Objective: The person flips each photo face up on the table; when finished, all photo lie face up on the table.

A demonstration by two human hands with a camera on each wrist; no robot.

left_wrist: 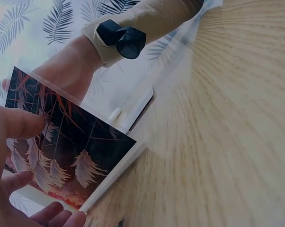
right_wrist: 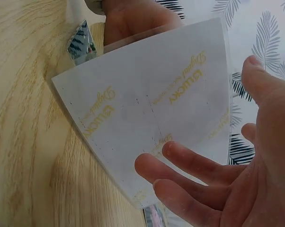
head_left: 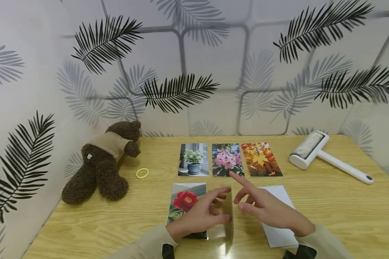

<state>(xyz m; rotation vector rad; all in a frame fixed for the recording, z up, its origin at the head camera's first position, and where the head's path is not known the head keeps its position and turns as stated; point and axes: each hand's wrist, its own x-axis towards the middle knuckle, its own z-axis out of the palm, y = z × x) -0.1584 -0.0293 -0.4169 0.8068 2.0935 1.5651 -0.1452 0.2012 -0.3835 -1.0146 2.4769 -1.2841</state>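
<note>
A photo print (left_wrist: 93,146) of pale feathery plumes stands nearly upright in a clear sleeve between the two hands; the head view catches it almost edge-on. My left hand (head_left: 201,214) is at its picture side, thumb and fingertips spread over or beside the face. At the white back of the print (right_wrist: 147,99), marked with gold lettering, are the loosely bent fingers of my right hand (head_left: 269,207), its index finger pointing forward. A red flower photo (head_left: 185,200) lies partly under the left hand. Beneath the right hand lies a white rectangular stack (head_left: 280,235).
Along the back lie a potted plant photo (head_left: 194,160), a pink flower photo (head_left: 227,158) and an autumn leaf photo (head_left: 262,158). A brown teddy bear (head_left: 108,162) and a yellow ring (head_left: 142,173) are at left. At right rests a white lint roller (head_left: 311,149) on the wooden table (head_left: 94,226).
</note>
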